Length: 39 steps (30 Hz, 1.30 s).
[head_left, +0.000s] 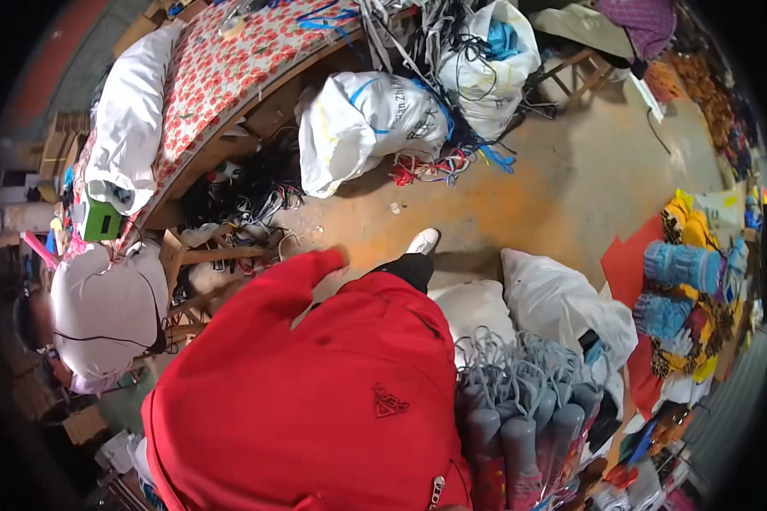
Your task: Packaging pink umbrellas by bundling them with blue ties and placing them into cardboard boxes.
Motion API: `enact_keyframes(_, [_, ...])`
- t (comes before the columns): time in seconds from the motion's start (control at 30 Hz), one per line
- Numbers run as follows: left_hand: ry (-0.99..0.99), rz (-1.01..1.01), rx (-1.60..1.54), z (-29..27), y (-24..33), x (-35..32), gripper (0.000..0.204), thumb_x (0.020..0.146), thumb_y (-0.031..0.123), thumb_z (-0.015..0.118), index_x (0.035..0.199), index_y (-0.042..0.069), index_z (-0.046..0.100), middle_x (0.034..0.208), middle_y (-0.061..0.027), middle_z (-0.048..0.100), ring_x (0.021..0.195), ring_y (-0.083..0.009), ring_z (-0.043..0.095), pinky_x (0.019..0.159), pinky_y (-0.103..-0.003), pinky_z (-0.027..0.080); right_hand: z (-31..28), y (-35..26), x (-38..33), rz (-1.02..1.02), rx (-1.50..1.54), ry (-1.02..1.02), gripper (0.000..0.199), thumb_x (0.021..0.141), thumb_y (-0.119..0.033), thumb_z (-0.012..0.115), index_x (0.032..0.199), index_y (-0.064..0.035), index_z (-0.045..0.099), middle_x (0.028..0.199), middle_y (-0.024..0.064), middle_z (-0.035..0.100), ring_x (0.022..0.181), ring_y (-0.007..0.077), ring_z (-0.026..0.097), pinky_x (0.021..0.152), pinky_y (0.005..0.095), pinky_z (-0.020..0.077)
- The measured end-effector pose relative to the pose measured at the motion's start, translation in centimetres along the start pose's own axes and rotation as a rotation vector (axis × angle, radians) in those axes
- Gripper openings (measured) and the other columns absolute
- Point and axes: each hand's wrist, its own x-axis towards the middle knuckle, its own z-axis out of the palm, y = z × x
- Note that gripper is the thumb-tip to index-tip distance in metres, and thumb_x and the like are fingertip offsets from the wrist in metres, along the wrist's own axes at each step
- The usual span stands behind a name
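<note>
My red jacket (315,400) fills the lower middle of the view. One red sleeve (302,272) reaches forward toward the orange-stained floor (571,187), close to a tangle of black cables (247,192) under a table; no hand shows past its cuff. My black trouser leg (411,268) and white shoe (423,241) stand just right of that sleeve. My other arm and hand are hidden. A bundle of grey looped cords with grey sleeves (520,392) lies right of my body.
A table with a red floral cloth (230,60) runs along the upper left, with a green box (100,220) near its end. White sacks (366,119) spill cables. A person in a white top (106,311) sits at left. Colourful knitwear (686,272) lies right.
</note>
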Motion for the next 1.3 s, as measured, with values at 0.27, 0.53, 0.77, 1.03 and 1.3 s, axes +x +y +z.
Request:
enact_keyframes(0.27, [0.034,0.076,-0.002,6.9,32.9,36.9,0.024,0.087,0.006,0.054,0.108,0.003,0.066,0.081,-0.0119,0.072,0.058,-0.0183,0.062,0.052,-0.029,0.051,-4.9,11.6,0.0,0.124,0.152,0.045,0.024,0.096,-0.027,0.052,0.102,-0.0198,0.074,0.099,-0.0024,0.071,0.114,0.0193,0.054,0.114,0.0360,0.0261])
enact_keyframes(0.53, [-0.246,0.084,0.171,16.2,41.5,49.2,0.023,0.088,0.007,0.054,0.108,0.003,0.064,0.082,-0.0143,0.071,0.058,-0.0214,0.063,0.051,-0.030,0.051,-9.9,42.1,-1.1,-0.037,1.160,0.996,0.020,0.090,-0.029,0.058,0.096,-0.0221,0.076,0.090,-0.0054,0.073,0.104,0.0165,0.057,0.112,0.0444,0.0278])
enact_keyframes(0.77, [-0.362,-0.007,0.414,31.9,46.7,53.2,0.021,0.089,0.008,0.055,0.108,0.003,0.063,0.084,-0.0168,0.070,0.059,-0.0245,0.064,0.050,-0.032,0.051,-14.2,59.5,-11.6,-0.212,1.351,1.102,0.032,0.092,-0.040,0.051,0.094,-0.0264,0.079,0.100,-0.0093,0.075,0.113,0.0155,0.052,0.119,0.0445,0.0097])
enact_keyframes(1.03, [-0.449,0.013,0.609,54.2,60.5,73.8,0.020,0.090,0.009,0.055,0.108,0.003,0.062,0.085,-0.0197,0.069,0.059,-0.0280,0.065,0.050,-0.034,0.051,-17.6,73.7,-20.5,-0.188,0.953,1.429,0.023,0.099,-0.029,0.055,0.105,-0.0185,0.076,0.106,-0.0029,0.072,0.115,0.0181,0.051,0.106,0.0282,0.0328])
enact_keyframes(1.3, [-0.569,-0.062,0.989,91.0,76.7,97.8,0.019,0.091,0.010,0.055,0.107,0.003,0.060,0.087,-0.0225,0.069,0.060,-0.0315,0.066,0.049,-0.036,0.051,-21.3,78.1,-29.6,0.056,0.674,1.548,0.034,0.090,-0.038,0.050,0.101,-0.0225,0.078,0.100,-0.0049,0.075,0.115,0.0190,0.052,0.120,0.0490,0.0115])
